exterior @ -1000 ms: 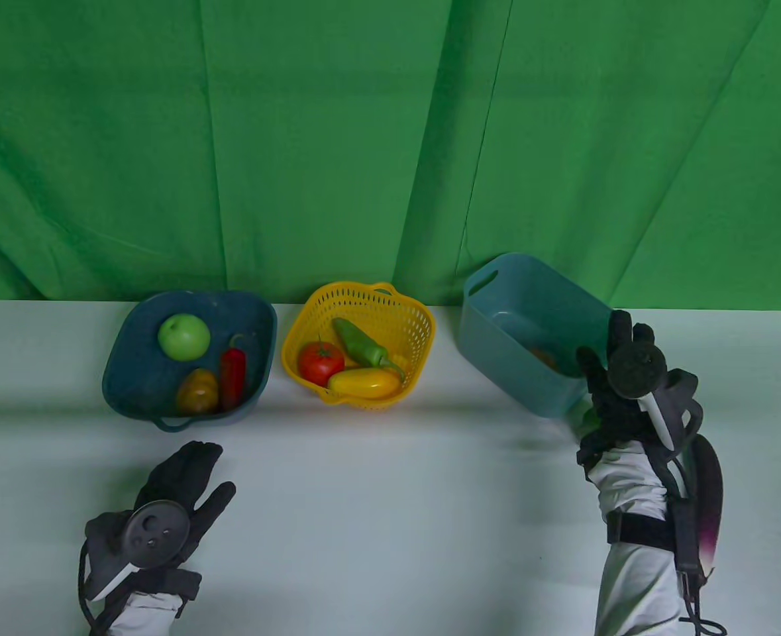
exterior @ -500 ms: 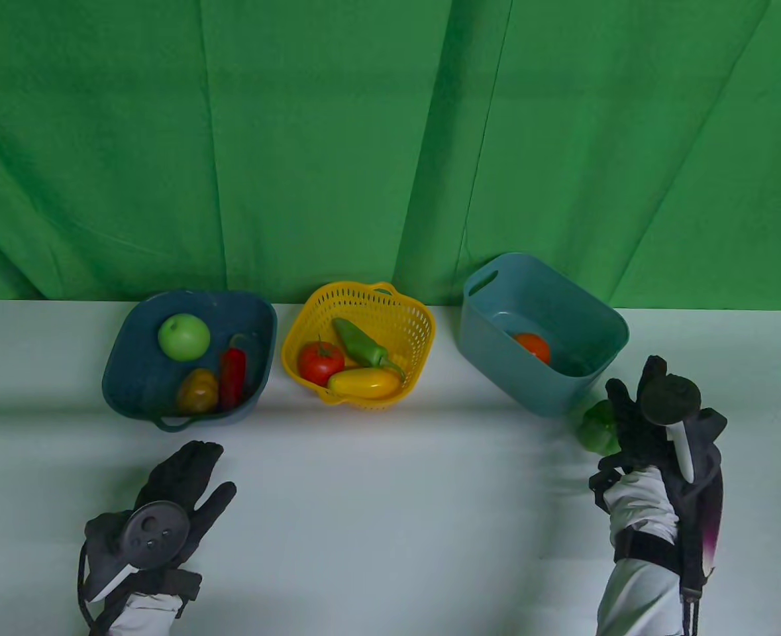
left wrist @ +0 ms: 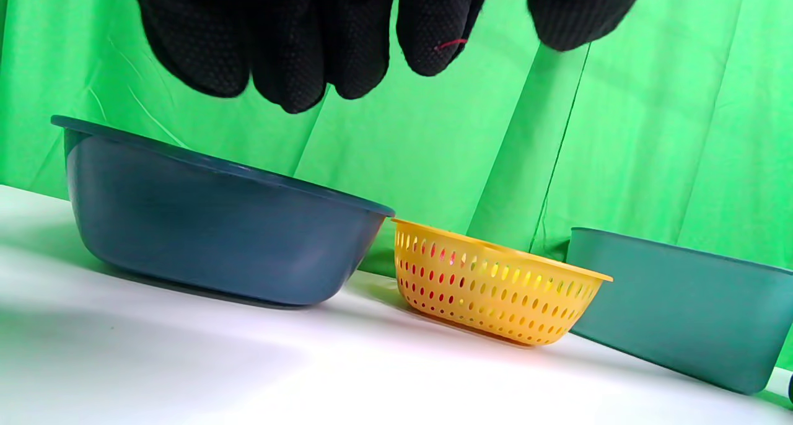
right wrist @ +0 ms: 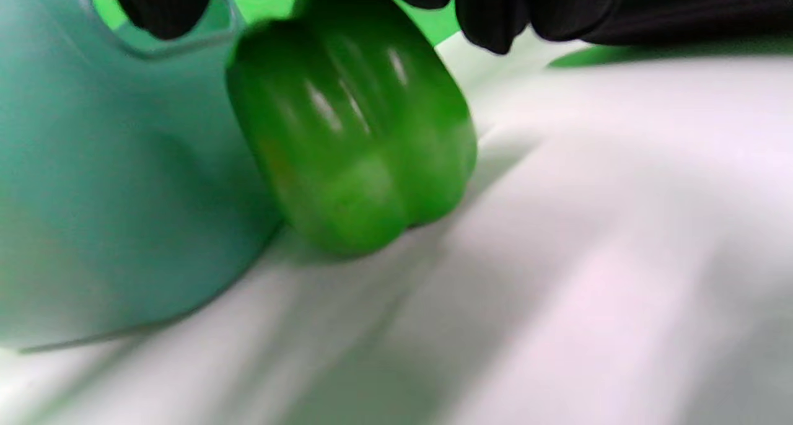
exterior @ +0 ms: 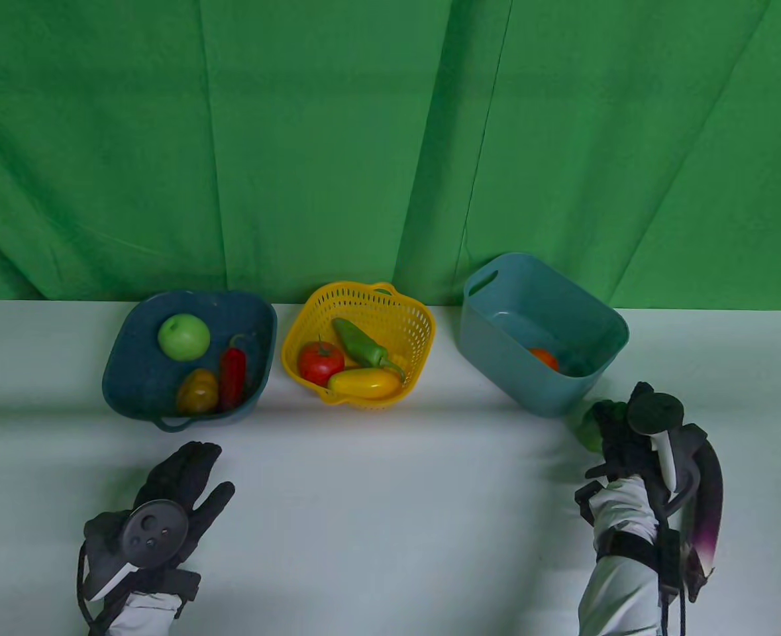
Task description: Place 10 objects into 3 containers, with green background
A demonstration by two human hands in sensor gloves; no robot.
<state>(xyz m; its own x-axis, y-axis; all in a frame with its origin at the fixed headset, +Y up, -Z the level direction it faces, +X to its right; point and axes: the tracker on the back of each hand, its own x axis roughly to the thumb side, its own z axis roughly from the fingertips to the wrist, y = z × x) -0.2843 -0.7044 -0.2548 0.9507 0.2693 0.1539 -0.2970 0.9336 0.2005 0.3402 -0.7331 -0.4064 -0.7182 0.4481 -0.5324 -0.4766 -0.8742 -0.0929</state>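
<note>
A green bell pepper [exterior: 587, 427] lies on the white table against the front corner of the teal bin [exterior: 542, 397]. My right hand [exterior: 605, 417] is over it with thumb and fingers spread around its top. In the right wrist view the pepper [right wrist: 353, 146] still rests on the table beside the bin's wall [right wrist: 93, 196], and the fingertips [right wrist: 495, 16] hang just above it. An orange fruit [exterior: 544, 358] lies inside the bin. A purple eggplant [exterior: 711, 503] lies to the right of my right forearm. My left hand [exterior: 185, 477] rests flat and empty on the table.
A dark blue bowl [exterior: 132, 384] at the left holds a green apple, a red chilli and a brownish fruit. A yellow basket [exterior: 416, 331] in the middle holds a tomato, a green pepper and a yellow pepper. A green curtain hangs behind.
My right hand came back from over the teal bin and down onto the green bell pepper. The orange fruit now lies in the bin. The left hand stayed put.
</note>
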